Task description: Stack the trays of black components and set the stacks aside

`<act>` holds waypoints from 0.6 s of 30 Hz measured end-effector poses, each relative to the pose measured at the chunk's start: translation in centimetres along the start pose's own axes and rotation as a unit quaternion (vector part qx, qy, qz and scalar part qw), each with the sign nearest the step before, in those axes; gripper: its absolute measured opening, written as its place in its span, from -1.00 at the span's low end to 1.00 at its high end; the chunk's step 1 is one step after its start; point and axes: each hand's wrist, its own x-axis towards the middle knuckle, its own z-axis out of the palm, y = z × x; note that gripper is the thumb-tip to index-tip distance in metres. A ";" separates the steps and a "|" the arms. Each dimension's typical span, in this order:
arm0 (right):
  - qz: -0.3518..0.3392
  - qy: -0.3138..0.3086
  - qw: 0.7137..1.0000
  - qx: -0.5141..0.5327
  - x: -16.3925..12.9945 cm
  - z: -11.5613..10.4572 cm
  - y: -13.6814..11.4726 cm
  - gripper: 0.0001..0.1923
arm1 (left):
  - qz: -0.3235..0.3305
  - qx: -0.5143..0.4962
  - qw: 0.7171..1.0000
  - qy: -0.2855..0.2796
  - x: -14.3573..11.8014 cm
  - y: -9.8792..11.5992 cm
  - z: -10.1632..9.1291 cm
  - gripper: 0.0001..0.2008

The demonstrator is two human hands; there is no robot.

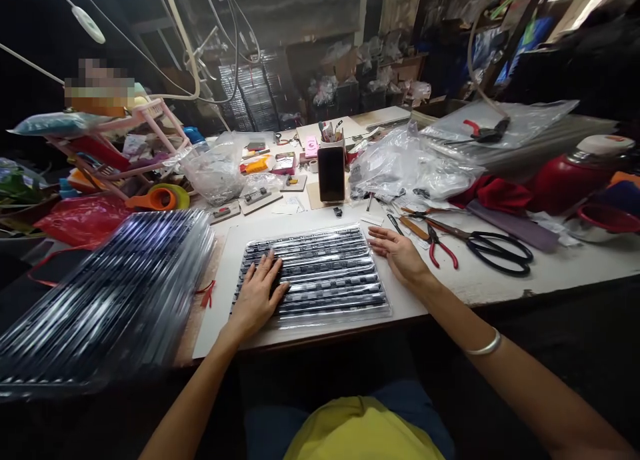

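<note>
In front of me a clear plastic tray lies flat on a white board, with rows of dark strip-like parts in its grooves. My left hand rests flat on the tray's left part, fingers spread. Just past the tray's right edge is my right hand, its fingers stretched out toward the tray's upper right corner; whether they touch it I cannot tell. Nothing shows in either hand. A tall stack of similar filled trays stands to the left.
Red-handled pliers and big black-handled scissors lie on the right. A phone stands upright behind the tray. Clear plastic bags are heaped at the back right. A pink rack and an orange tape roll are at the left.
</note>
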 end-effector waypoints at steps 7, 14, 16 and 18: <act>0.039 -0.030 0.999 -0.001 0.7 -1.8 -0.2 -0.58 | -0.217 -0.186 0.952 0.109 -2.2 -5.3 -1.6 -0.49; -0.073 -0.154 0.975 -0.145 -0.3 -1.4 -1.2 -0.72 | -0.198 -0.244 0.946 0.085 -4.0 -5.2 -0.9 -0.52; -0.106 -0.151 0.962 -0.202 -0.3 -1.0 -1.2 -0.74 | -0.200 -0.246 0.945 0.080 -4.1 -5.2 -0.7 -0.52; -0.126 -0.144 0.949 -0.250 -0.1 -0.6 -1.1 -0.74 | -0.200 -0.248 0.945 0.077 -4.1 -5.3 -0.7 -0.52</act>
